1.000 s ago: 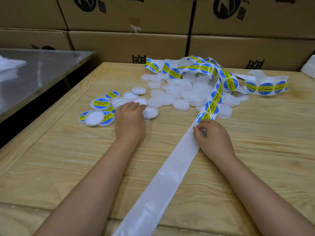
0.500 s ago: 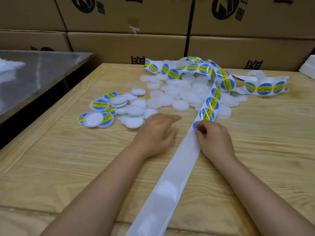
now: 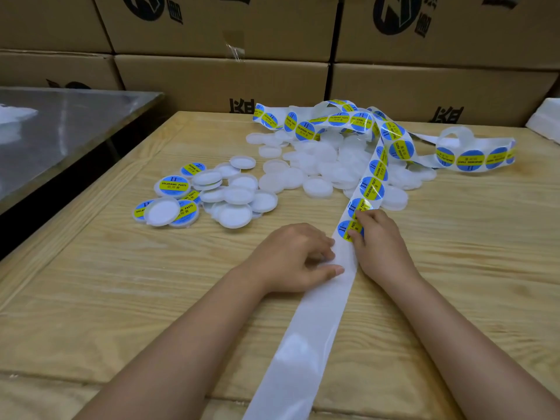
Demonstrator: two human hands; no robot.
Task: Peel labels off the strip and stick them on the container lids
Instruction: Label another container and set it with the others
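A white backing strip (image 3: pixel 306 344) runs from the near table edge up to a tangled coil bearing round blue-and-yellow labels (image 3: pixel 372 187). My left hand (image 3: pixel 294 259) holds the strip's left edge, fingers curled and thumb lying on the bare backing. My right hand (image 3: pixel 381 250) pinches the right edge of the nearest label (image 3: pixel 345 230) on the strip. Plain white lids (image 3: pixel 318 169) lie heaped under the coil. To the left sits a small group of labelled lids (image 3: pixel 174 186) mixed with white ones.
The wooden table (image 3: pixel 121 283) has a raised rim on its left side. Stacked cardboard boxes (image 3: pixel 218 83) wall off the back. A steel table (image 3: pixel 60 128) stands to the left across a dark gap. Something white (image 3: pixel 545 119) sits at the far right.
My left hand left the lids at the left and came right to the strip's edge. The strip has slid toward me, and my right hand now pinches the nearest label.
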